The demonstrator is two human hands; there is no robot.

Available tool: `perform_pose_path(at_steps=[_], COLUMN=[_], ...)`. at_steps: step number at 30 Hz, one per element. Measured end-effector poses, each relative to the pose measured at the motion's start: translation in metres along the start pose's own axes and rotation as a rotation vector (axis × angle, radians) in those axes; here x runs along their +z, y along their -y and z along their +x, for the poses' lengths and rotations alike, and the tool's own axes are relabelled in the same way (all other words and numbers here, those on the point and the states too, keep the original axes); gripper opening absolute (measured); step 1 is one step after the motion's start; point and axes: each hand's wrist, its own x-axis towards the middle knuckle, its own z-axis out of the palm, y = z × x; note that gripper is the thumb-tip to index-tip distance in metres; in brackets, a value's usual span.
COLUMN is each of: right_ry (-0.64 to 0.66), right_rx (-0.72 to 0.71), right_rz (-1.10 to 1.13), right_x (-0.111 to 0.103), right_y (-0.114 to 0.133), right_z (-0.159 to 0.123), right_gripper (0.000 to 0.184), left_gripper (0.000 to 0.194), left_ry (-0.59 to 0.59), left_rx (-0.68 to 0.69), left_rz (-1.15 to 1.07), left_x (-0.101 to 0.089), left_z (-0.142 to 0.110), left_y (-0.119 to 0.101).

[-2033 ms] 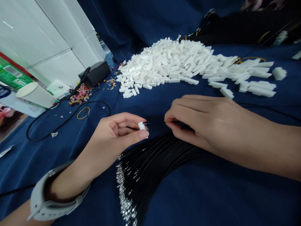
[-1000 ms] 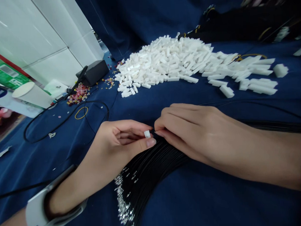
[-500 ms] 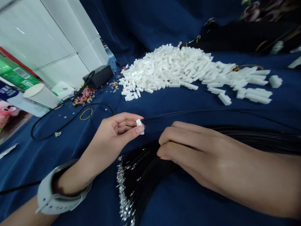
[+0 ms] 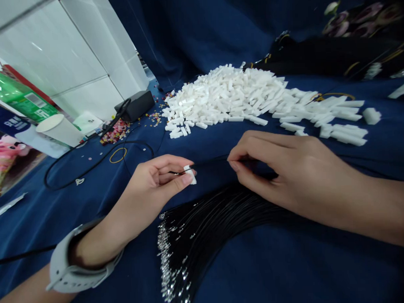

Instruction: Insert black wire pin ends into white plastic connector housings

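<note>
The left hand is pinching a small white plastic block, holding it to the tip of a thin black wire from a wire bundle, while the right hand is pinching that wire straight to steady it.

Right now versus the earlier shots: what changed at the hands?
The right hand has lifted off the bundle of black wires and moved up toward the white connector, pinching a single wire. The left hand still holds the connector; the white pile stayed put.
</note>
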Motion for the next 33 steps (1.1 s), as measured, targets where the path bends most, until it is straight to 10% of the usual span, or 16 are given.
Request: perform_pose_path(at_steps=[33], right_ry=[-0.064], right_rx=[0.133], right_rz=[0.029], right_x=[0.0037], right_y=[-0.002], right_z=[0.0012], right_gripper=[0.009], left_gripper=[0.015], left_ry=[-0.098], left_rx=[0.068], left_rz=[0.065], left_x=[-0.0001], left_z=[0.0011], left_y=[0.0015])
